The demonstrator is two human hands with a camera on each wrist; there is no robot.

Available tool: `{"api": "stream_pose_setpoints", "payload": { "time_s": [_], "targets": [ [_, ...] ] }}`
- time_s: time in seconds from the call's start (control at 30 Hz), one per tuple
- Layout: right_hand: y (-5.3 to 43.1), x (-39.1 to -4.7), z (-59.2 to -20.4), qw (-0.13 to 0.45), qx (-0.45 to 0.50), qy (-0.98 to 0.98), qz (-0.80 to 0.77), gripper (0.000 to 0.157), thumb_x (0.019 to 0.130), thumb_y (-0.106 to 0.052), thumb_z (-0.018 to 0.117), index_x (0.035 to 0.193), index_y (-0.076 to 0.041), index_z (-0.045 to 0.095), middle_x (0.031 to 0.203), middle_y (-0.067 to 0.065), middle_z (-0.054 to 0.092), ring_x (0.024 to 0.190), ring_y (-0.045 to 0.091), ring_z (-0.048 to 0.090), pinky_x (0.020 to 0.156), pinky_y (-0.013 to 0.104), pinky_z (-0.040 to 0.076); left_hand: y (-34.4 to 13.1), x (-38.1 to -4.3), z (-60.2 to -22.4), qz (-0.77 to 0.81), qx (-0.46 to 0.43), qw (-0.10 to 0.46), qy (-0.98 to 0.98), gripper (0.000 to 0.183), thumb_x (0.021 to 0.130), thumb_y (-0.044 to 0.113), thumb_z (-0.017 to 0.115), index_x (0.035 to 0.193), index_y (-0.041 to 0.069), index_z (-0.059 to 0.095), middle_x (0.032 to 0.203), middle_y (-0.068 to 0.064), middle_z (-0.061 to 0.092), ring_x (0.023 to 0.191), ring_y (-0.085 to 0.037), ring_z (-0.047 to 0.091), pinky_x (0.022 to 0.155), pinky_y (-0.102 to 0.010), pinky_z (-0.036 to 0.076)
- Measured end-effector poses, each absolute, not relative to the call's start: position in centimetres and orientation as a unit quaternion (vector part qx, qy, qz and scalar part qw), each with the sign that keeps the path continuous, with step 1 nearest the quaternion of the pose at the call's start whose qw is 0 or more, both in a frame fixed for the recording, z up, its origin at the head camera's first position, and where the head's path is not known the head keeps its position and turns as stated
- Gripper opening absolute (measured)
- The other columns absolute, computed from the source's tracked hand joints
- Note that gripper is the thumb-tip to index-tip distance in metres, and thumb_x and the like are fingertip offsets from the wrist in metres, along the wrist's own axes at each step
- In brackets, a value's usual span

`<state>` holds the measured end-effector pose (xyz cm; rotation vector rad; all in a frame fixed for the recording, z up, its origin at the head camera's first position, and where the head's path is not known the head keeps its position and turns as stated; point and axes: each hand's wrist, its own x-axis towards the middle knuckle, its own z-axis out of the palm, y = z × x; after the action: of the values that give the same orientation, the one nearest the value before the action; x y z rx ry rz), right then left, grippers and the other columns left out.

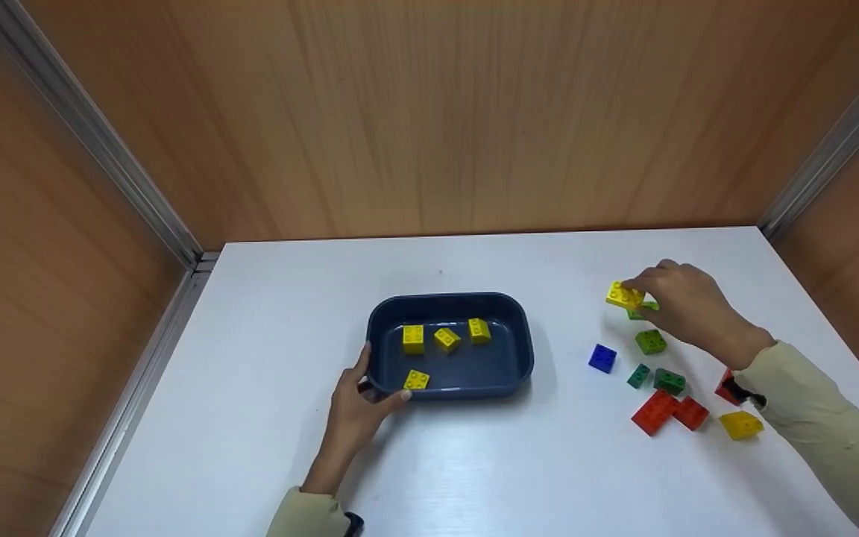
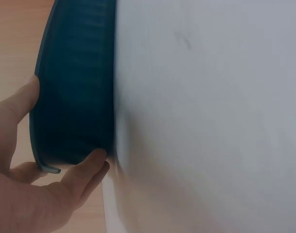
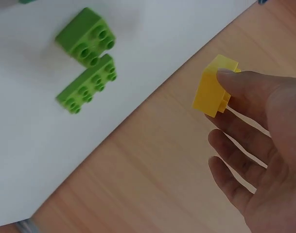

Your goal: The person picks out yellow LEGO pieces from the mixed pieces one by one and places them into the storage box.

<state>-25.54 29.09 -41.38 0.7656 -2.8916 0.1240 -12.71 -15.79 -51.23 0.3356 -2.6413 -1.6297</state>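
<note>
A yellow toy brick is pinched between the thumb and fingers of my right hand, above the table's far right part. The right wrist view shows the same yellow brick between thumb and index finger, the other fingers spread. My left hand grips the dark blue tray at its near left corner. In the left wrist view its thumb lies on the rim of the tray, with the fingertips at the wall below. Several yellow bricks lie inside the tray.
Right of the tray lie a blue brick, light green bricks, dark green bricks, red bricks and another yellow brick. One red brick is partly hidden by the right sleeve. Wooden panels enclose the white table.
</note>
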Motion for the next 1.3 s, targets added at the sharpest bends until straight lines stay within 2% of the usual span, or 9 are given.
{"api": "stream_pose_setpoints", "payload": {
  "time_s": [0.2, 0.4, 0.63, 0.87, 1.3],
  "targets": [
    [27.5, -25.2, -41.2, 0.086, 0.285, -0.954, 0.030, 0.048, 0.077, -0.005, 0.094, 0.123, -0.005, 0.078, 0.114, 0.018, 0.078, 0.105, 0.040, 0.071, 0.089, 0.055, 0.062, -15.8, -12.8, -51.3, -0.523, 0.111, 0.007, -0.845, 0.102, 0.087, 0.020, 0.089, 0.168, 0.008, 0.028, 0.145, -0.027, 0.051, 0.135, -0.044, 0.057, 0.109, -0.046, 0.055],
    [26.1, -25.0, -41.1, 0.068, 0.291, -0.954, 0.019, 0.045, 0.081, -0.008, 0.092, 0.124, -0.007, 0.078, 0.117, 0.015, 0.078, 0.111, 0.037, 0.069, 0.097, 0.057, 0.058, -15.7, -13.0, -51.2, -0.530, 0.103, 0.012, -0.842, 0.102, 0.086, 0.017, 0.089, 0.167, 0.007, 0.028, 0.141, -0.027, 0.052, 0.134, -0.045, 0.058, 0.107, -0.046, 0.056],
    [24.6, -24.8, -40.9, 0.055, 0.304, -0.951, 0.014, 0.045, 0.084, -0.009, 0.090, 0.127, -0.008, 0.078, 0.119, 0.015, 0.077, 0.113, 0.036, 0.067, 0.103, 0.057, 0.055, -15.7, -13.1, -51.2, -0.523, 0.101, 0.008, -0.846, 0.102, 0.087, 0.020, 0.089, 0.167, 0.007, 0.028, 0.142, -0.026, 0.053, 0.135, -0.045, 0.055, 0.110, -0.049, 0.053],
    [22.8, -24.7, -41.1, 0.072, 0.340, -0.938, 0.008, 0.044, 0.083, -0.011, 0.091, 0.125, -0.009, 0.078, 0.115, 0.012, 0.078, 0.108, 0.032, 0.067, 0.098, 0.050, 0.058, -15.7, -13.1, -51.3, -0.531, 0.103, 0.005, -0.841, 0.103, 0.086, 0.019, 0.089, 0.168, 0.009, 0.028, 0.142, -0.027, 0.052, 0.134, -0.044, 0.057, 0.107, -0.046, 0.056],
    [18.8, -24.4, -40.9, 0.087, 0.406, -0.910, -0.006, 0.043, 0.081, -0.012, 0.094, 0.121, -0.011, 0.080, 0.111, 0.007, 0.080, 0.103, 0.027, 0.069, 0.095, 0.043, 0.061, -15.7, -13.1, -51.2, -0.528, 0.104, 0.009, -0.843, 0.103, 0.086, 0.018, 0.089, 0.168, 0.008, 0.028, 0.142, -0.027, 0.052, 0.133, -0.045, 0.058, 0.106, -0.044, 0.057]
  ]
}}
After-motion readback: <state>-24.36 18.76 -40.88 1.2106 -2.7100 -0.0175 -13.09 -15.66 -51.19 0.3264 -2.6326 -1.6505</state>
